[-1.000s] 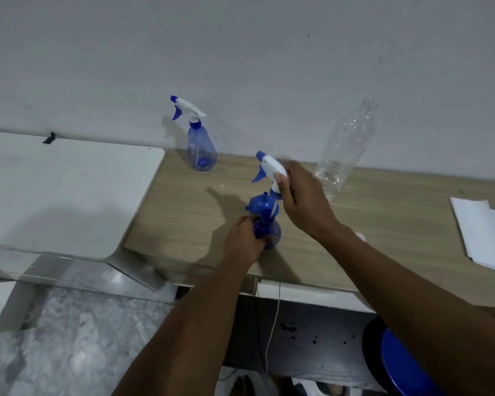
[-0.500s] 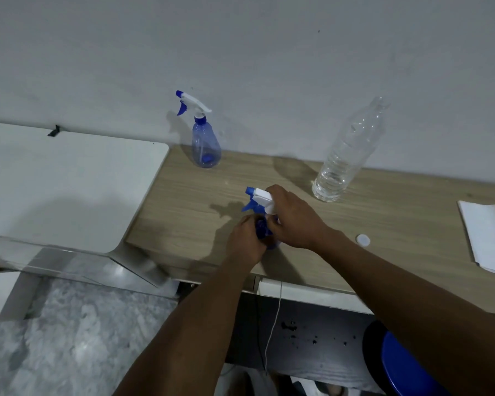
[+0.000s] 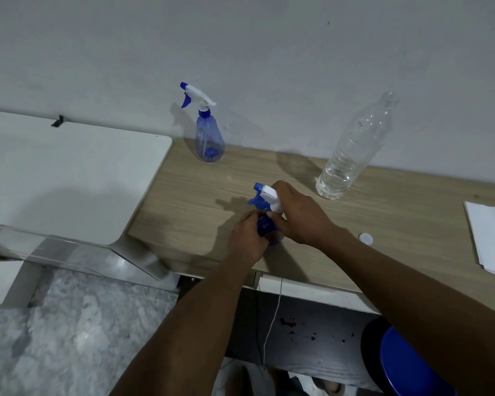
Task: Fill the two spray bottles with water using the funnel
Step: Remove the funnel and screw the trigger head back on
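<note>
Left hand [image 3: 247, 238] grips the near spray bottle [image 3: 265, 226]; right hand [image 3: 300, 215] curls round its trigger head [image 3: 270, 195]. Bottle body mostly hidden, probably upright, near the tabletop [image 3: 183, 212] front edge. Behind it: second spray bottle [image 3: 209, 138]; behind-right: water bottle [image 3: 346, 155].

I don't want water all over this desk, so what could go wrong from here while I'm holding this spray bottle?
The right hand holds the spray head on the spray bottle gripped by the left hand; seated crooked, it could leak. The water bottle looks uncapped, its cap on the desk; a stray arm could tip it toward the paper.
</note>
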A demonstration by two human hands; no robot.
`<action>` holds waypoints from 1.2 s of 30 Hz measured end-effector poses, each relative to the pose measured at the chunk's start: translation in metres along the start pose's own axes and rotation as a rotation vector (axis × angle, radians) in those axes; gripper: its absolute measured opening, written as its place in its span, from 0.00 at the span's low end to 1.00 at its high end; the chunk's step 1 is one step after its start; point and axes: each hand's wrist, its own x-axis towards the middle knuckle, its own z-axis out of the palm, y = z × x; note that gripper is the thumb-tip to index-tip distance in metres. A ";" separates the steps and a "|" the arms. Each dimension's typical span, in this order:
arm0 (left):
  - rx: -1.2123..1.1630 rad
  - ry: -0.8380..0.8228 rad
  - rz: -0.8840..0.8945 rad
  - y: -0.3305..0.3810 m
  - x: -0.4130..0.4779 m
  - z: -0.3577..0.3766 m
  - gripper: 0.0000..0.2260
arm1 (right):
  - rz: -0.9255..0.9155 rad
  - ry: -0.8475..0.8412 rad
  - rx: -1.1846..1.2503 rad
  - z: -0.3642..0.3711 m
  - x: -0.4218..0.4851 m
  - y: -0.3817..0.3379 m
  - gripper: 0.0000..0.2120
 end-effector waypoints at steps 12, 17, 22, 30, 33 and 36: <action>0.009 0.042 0.024 -0.004 0.002 0.005 0.17 | 0.019 0.090 -0.150 0.016 0.008 -0.001 0.21; 0.052 0.012 -0.010 -0.003 0.001 0.005 0.19 | 0.081 0.121 -0.204 0.018 0.010 0.000 0.25; 0.034 0.029 0.020 -0.004 0.001 0.006 0.18 | 0.061 0.114 -0.086 0.020 0.009 0.003 0.20; -0.088 -0.011 0.014 -0.007 0.000 0.004 0.18 | 0.012 0.102 -0.006 0.021 0.008 0.009 0.21; -0.086 -0.011 -0.029 -0.006 -0.001 0.005 0.19 | 0.047 0.137 -0.073 0.024 0.010 0.010 0.24; -0.132 -0.001 -0.013 -0.004 -0.002 0.005 0.17 | 0.001 0.128 -0.059 0.023 0.010 0.012 0.27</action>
